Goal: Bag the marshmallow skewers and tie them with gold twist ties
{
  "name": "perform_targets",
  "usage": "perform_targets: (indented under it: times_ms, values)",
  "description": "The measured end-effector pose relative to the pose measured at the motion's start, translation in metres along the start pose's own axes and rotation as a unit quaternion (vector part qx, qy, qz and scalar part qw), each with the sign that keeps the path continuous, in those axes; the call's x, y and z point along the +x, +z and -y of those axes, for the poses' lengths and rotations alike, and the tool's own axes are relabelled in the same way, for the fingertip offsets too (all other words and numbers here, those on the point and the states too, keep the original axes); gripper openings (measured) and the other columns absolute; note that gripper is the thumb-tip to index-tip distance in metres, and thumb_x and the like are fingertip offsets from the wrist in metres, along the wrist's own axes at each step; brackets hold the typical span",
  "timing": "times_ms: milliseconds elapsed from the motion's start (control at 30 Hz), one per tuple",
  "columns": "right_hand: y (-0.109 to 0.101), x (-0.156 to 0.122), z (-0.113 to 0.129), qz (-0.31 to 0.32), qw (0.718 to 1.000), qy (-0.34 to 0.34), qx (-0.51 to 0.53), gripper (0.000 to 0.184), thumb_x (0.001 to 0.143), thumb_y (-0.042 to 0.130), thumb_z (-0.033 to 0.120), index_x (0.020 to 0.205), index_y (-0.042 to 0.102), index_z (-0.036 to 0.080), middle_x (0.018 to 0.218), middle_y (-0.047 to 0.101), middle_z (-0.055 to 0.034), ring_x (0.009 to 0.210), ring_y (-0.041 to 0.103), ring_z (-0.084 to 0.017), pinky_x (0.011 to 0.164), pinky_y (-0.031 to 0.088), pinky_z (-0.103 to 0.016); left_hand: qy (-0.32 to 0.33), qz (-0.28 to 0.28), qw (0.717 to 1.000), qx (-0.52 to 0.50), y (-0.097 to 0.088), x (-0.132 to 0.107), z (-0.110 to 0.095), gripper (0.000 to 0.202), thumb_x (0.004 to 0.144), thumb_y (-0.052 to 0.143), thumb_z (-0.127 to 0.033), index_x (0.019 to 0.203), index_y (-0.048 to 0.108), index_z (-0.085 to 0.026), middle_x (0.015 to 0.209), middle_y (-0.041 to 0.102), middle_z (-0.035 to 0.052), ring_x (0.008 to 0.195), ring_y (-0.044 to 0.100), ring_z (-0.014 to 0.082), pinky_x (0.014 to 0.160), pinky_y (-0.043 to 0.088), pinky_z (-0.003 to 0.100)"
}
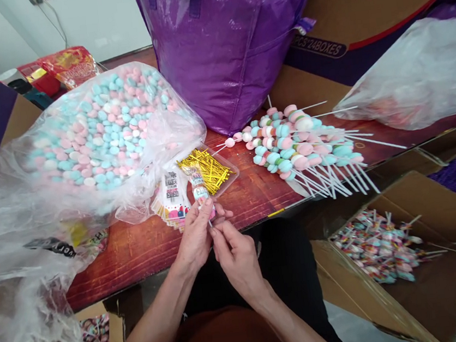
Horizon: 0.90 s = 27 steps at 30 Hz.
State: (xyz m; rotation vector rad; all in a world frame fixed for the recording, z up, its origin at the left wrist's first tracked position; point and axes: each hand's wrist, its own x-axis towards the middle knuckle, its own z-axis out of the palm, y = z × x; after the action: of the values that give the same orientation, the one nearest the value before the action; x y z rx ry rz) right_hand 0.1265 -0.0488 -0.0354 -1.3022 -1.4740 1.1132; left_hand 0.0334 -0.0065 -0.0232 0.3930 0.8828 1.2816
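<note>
My left hand (196, 232) is closed around a marshmallow skewer (199, 192) in a clear printed wrapper, held tilted over the table's front edge. Just below, my right hand (236, 253) pinches at the lower end, by the white stick; my fingers partly hide what they grip there. Beyond the skewer, gold twist ties (216, 168) fill a shallow clear tray. Printed wrappers (169, 209) lie fanned in a stack left of my left hand. To the right, unwrapped marshmallow skewers (305, 143) in pink, blue and white are piled with their sticks pointing toward me.
A big clear bag of loose marshmallows (100, 133) covers the table's left side. Behind stands a purple bag (222, 45). An open carton (439, 289) at lower right holds wrapped skewers (380, 244); another box (115, 337) sits lower left. A white plastic bag (418, 75) lies right.
</note>
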Motion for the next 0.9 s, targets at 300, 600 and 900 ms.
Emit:
perform_targets:
  times_ms: [300, 600, 900]
  values:
    - [-0.013, 0.003, 0.007, 0.047, 0.990, 0.080, 0.104, 0.031, 0.098, 0.048, 0.038, 0.074, 0.055, 0.020, 0.054, 0.048, 0.0052, 0.046, 0.040, -0.009, 0.050, 0.035, -0.023, -0.024, 0.000, 1.000, 0.018, -0.009, -0.001, -0.012, 0.035, 0.084, 0.071, -0.046, 0.098, 0.068, -0.014, 0.096, 0.076, 0.0112, 0.095, 0.073, 0.0235, 0.075, 0.055, 0.027]
    - [-0.001, 0.009, 0.006, 0.025, 0.983, 0.072, 0.169, 0.030, 0.095, 0.053, 0.037, 0.070, 0.054, 0.019, 0.052, 0.043, 0.0070, 0.043, 0.034, -0.007, 0.043, 0.027, -0.022, 0.000, 0.003, 0.999, 0.040, -0.002, -0.010, -0.002, 0.036, 0.085, 0.070, -0.045, 0.097, 0.068, -0.012, 0.088, 0.077, 0.0123, 0.079, 0.073, 0.0214, 0.059, 0.052, 0.024]
    - [0.001, 0.020, 0.010, 0.047, 0.980, 0.084, 0.173, 0.033, 0.096, 0.051, 0.047, 0.079, 0.057, 0.019, 0.060, 0.053, 0.0044, 0.046, 0.044, -0.008, 0.046, 0.035, -0.022, 0.030, -0.001, 0.999, 0.036, -0.005, -0.018, -0.006, 0.035, 0.088, 0.065, -0.044, 0.107, 0.069, -0.016, 0.074, 0.070, 0.0021, 0.041, 0.041, 0.0066, 0.035, 0.036, 0.019]
